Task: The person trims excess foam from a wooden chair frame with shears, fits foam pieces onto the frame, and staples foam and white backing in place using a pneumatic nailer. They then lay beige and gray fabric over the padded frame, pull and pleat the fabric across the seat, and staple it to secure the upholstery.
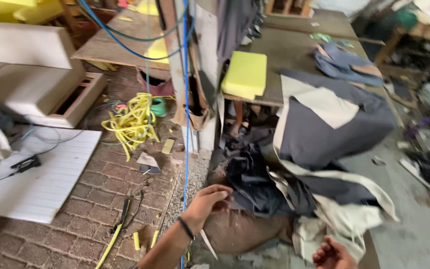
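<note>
My left hand [207, 199], with a black band on the wrist, reaches down with bent fingers to the edge of a heap of dark fabric [255, 179] on the floor. It rests over a brown sack-like bundle [245, 231]. Whether the fingers grip the cloth is unclear. My right hand [332, 254] shows at the bottom edge with fingers curled, just below crumpled cream cloth [344, 219]. Grey and cream fabric [324, 129] hangs off a wooden table [284, 50] down onto the heap.
A yellow foam block [245, 74] lies on the table's near corner. A post [175, 60] with a hanging blue cable [185, 124] stands left of the heap. Tangled yellow cord [133, 122], a white ribbed board [41, 174] and a beige sofa frame [31, 74] occupy the brick floor at left.
</note>
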`<move>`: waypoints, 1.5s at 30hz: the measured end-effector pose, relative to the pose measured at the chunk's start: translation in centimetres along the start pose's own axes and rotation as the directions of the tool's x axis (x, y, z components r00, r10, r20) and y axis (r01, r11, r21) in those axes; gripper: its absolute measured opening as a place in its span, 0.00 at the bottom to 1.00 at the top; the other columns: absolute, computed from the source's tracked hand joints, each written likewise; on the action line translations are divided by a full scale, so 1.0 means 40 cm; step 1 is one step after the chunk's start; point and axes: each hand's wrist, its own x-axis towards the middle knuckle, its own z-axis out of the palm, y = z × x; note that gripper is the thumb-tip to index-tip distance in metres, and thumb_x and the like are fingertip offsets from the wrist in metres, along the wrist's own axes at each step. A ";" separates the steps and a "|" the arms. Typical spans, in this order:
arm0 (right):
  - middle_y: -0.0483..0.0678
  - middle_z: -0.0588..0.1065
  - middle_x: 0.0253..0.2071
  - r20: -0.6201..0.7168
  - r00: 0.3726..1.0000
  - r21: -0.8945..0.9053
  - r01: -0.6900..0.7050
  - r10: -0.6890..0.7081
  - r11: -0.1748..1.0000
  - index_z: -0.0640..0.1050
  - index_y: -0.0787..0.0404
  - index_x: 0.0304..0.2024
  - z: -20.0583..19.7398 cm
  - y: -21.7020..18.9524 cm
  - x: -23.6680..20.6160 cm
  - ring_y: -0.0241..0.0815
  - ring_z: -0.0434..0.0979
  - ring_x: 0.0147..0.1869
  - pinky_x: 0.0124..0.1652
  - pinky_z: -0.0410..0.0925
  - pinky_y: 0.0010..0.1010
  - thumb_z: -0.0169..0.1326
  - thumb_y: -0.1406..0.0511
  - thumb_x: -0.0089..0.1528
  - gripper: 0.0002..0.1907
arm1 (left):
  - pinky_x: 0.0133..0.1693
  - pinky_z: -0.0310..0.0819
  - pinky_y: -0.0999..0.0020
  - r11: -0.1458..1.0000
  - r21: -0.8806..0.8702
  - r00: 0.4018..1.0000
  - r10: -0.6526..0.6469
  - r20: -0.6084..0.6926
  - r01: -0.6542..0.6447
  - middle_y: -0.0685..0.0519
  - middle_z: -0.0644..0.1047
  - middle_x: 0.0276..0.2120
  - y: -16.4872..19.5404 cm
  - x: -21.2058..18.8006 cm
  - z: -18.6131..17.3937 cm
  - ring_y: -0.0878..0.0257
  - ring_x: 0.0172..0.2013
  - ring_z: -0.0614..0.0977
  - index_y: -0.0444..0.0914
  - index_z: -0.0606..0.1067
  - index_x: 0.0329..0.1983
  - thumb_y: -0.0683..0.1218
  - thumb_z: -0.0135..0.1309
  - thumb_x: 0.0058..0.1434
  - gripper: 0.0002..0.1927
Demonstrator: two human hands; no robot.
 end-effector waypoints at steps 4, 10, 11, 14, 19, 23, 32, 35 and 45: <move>0.41 0.75 0.26 0.130 0.988 -0.106 -0.072 0.086 0.992 0.81 0.55 0.40 0.197 0.056 0.112 0.42 0.73 0.27 0.30 0.69 0.40 0.56 0.57 0.60 0.11 | 0.41 0.76 0.67 0.994 -0.103 0.973 0.004 -0.232 -0.028 0.53 0.84 0.36 0.022 -0.046 -0.096 0.64 0.35 0.83 0.39 0.81 0.48 0.45 0.53 0.64 0.11; 0.41 0.72 0.27 0.222 0.948 -0.233 -0.173 0.226 0.957 0.79 0.59 0.41 0.502 0.194 0.134 0.38 0.70 0.28 0.32 0.66 0.33 0.57 0.61 0.61 0.10 | 0.39 0.76 0.65 0.957 -0.162 0.886 0.147 -0.439 -0.239 0.50 0.82 0.34 0.022 -0.136 -0.285 0.61 0.34 0.83 0.36 0.81 0.47 0.45 0.53 0.64 0.12; 0.41 0.72 0.26 0.274 0.926 -0.234 -0.200 0.261 0.952 0.79 0.59 0.41 0.544 0.223 0.123 0.37 0.69 0.28 0.31 0.66 0.31 0.58 0.61 0.60 0.10 | 0.39 0.75 0.65 0.947 -0.174 0.872 0.163 -0.462 -0.269 0.50 0.82 0.35 0.016 -0.164 -0.312 0.61 0.35 0.82 0.35 0.80 0.47 0.44 0.53 0.64 0.12; 0.42 0.73 0.26 0.253 0.884 -0.344 -0.298 0.393 0.890 0.79 0.59 0.38 0.691 0.325 0.104 0.38 0.70 0.29 0.31 0.65 0.32 0.58 0.61 0.60 0.09 | 0.39 0.74 0.66 0.912 -0.204 0.824 0.205 -0.527 -0.357 0.51 0.82 0.36 0.014 -0.244 -0.388 0.61 0.36 0.81 0.34 0.79 0.48 0.45 0.53 0.64 0.12; 0.44 0.75 0.28 0.233 0.830 -0.568 -0.308 0.507 0.763 0.80 0.61 0.38 0.894 0.532 0.082 0.37 0.71 0.31 0.33 0.66 0.31 0.58 0.61 0.61 0.09 | 0.40 0.75 0.67 0.879 -0.201 0.694 0.181 -0.697 -0.432 0.53 0.80 0.37 0.004 -0.352 -0.535 0.63 0.36 0.80 0.37 0.79 0.48 0.46 0.53 0.65 0.12; 0.44 0.76 0.29 0.284 0.759 -0.695 -0.258 0.585 0.671 0.80 0.59 0.40 1.037 0.758 0.068 0.38 0.72 0.32 0.34 0.67 0.30 0.58 0.60 0.62 0.10 | 0.39 0.75 0.67 0.853 -0.199 0.609 0.164 -0.776 -0.483 0.53 0.81 0.36 -0.013 -0.423 -0.712 0.63 0.35 0.81 0.38 0.78 0.47 0.47 0.54 0.65 0.11; 0.42 0.76 0.30 0.320 0.590 -0.832 -0.199 0.741 0.517 0.80 0.57 0.43 1.320 1.373 -0.060 0.38 0.72 0.31 0.35 0.68 0.33 0.56 0.59 0.65 0.10 | 0.42 0.75 0.70 0.790 -0.249 0.455 0.042 -0.889 -0.560 0.56 0.83 0.39 -0.045 -0.777 -1.106 0.66 0.37 0.83 0.41 0.78 0.47 0.46 0.52 0.66 0.09; 0.42 0.76 0.30 0.298 0.522 -0.885 -0.162 0.799 0.436 0.80 0.57 0.43 1.410 1.562 -0.133 0.39 0.73 0.31 0.35 0.69 0.34 0.56 0.59 0.65 0.10 | 0.42 0.76 0.68 0.741 -0.186 0.303 0.024 -0.953 -0.645 0.55 0.83 0.38 -0.036 -0.943 -1.204 0.66 0.36 0.82 0.40 0.78 0.46 0.47 0.54 0.68 0.09; 0.43 0.76 0.29 0.234 0.253 -0.965 -0.057 0.939 0.256 0.80 0.59 0.40 1.681 2.021 -0.356 0.38 0.74 0.30 0.32 0.71 0.34 0.57 0.60 0.63 0.10 | 0.43 0.76 0.67 0.655 0.005 -0.046 -0.046 -0.998 -0.756 0.54 0.83 0.38 -0.060 -1.263 -1.352 0.63 0.37 0.84 0.40 0.79 0.49 0.47 0.54 0.65 0.12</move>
